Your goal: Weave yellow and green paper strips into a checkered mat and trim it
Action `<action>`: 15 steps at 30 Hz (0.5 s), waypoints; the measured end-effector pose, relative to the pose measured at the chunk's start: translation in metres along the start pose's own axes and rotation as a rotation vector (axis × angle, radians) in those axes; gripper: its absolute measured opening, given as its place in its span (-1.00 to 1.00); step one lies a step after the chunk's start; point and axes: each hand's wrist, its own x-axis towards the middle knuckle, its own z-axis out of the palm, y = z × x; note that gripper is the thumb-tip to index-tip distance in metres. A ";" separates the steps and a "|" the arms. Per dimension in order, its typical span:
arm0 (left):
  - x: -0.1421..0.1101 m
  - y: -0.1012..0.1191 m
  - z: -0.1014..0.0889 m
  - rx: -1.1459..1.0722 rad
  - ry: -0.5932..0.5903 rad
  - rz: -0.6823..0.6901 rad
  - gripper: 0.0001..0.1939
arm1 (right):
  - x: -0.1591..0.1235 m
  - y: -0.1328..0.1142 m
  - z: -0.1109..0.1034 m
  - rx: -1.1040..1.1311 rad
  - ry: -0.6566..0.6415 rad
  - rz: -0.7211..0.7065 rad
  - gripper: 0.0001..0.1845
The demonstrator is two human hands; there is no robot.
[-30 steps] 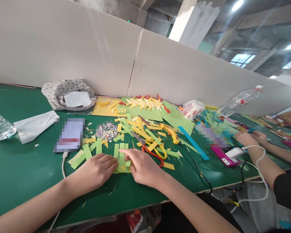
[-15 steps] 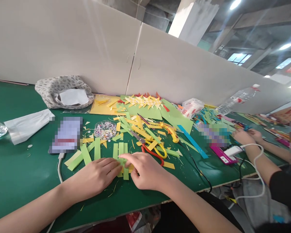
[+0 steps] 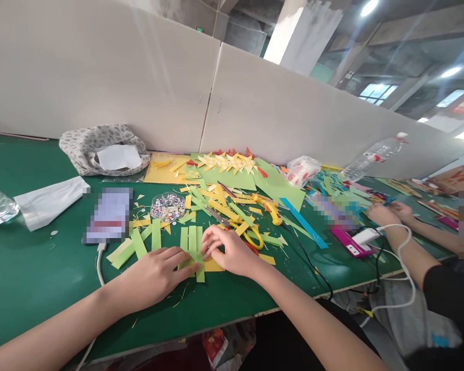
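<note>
Several pale green paper strips (image 3: 193,239) lie upright side by side in front of me, at the table's near side. A yellow paper strip (image 3: 214,265) lies across and beneath them, its end sticking out to the right. My left hand (image 3: 160,273) rests over the green strips from the left, thumb and fingers pressing them to the table. My right hand (image 3: 230,252) is at their right edge, fingers bent and apart, the tips close to or touching the rightmost strip. Scissors (image 3: 251,238) with red and yellow handles lie behind my right hand, partly covered by it.
Loose green strips (image 3: 139,243), a round box of googly eyes (image 3: 168,207), a phone (image 3: 109,214) and a yellow glue gun (image 3: 268,208) lie around. Behind stand a yellow paper fish (image 3: 228,163) and a cloth bag (image 3: 100,149). At right are a power strip (image 3: 350,242) and another person's hands (image 3: 386,214).
My right hand has drawn back right and slightly up from the middle of the green strips; its pointing finger is now bent. My left thumb now shows on the strips.
</note>
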 end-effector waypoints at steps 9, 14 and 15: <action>-0.001 0.001 0.001 0.021 -0.010 0.003 -0.62 | 0.016 0.067 -0.084 -0.534 0.505 0.498 -0.72; -0.001 0.001 0.002 0.020 -0.019 0.001 -0.62 | 0.021 0.089 -0.091 -0.443 0.398 0.563 -0.69; -0.001 0.000 0.002 0.025 -0.022 0.004 -0.62 | 0.023 0.090 -0.088 -0.434 0.403 0.556 -0.69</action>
